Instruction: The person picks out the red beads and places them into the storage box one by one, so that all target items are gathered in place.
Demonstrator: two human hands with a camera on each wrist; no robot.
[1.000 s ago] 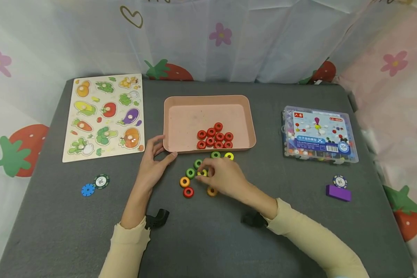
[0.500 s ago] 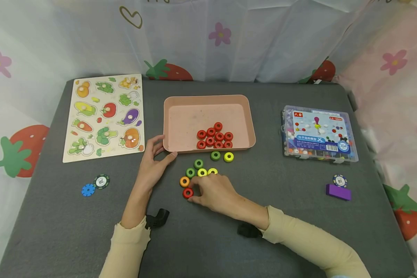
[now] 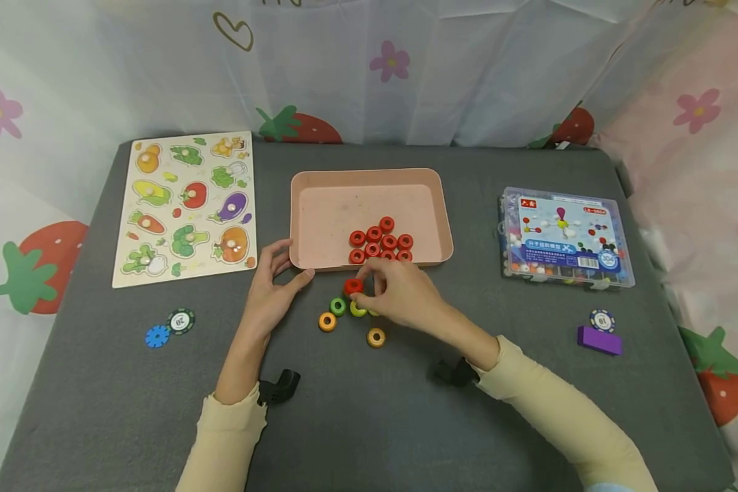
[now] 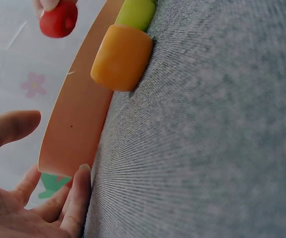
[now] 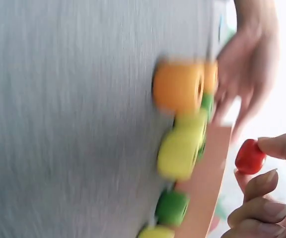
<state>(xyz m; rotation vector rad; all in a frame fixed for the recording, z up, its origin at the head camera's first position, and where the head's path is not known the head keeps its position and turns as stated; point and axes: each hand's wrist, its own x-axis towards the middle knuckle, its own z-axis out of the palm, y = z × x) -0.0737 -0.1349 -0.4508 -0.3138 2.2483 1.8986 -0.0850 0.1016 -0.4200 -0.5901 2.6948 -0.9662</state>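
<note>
A red ring-shaped bead (image 3: 353, 286) is pinched between the thumb and finger of my right hand (image 3: 406, 295). It is raised off the table, just in front of the pink tray (image 3: 326, 212), as the right wrist view confirms. My left hand (image 3: 268, 295) touches the tray's front left corner, its fingers relaxed. Several red beads (image 3: 373, 235) sit inside the tray at the front right. Below my right hand lie a green bead (image 3: 337, 307), a yellow bead (image 3: 358, 309) and two orange beads, one left (image 3: 327, 322) and one right (image 3: 376, 337). My right hand covers other beads in the head view.
A vegetable puzzle board (image 3: 184, 208) lies left of the tray. To the right is a clear plastic case (image 3: 567, 239) with a printed label. Poker chips (image 3: 180, 320) and a blue disc (image 3: 157, 336) lie at left; a purple block (image 3: 599, 340) and another chip (image 3: 602, 320) at right.
My right hand has moved from the yellow beads down to the red bead, taken it, and carried it up towards the tray. My left hand has stayed at the tray corner.
</note>
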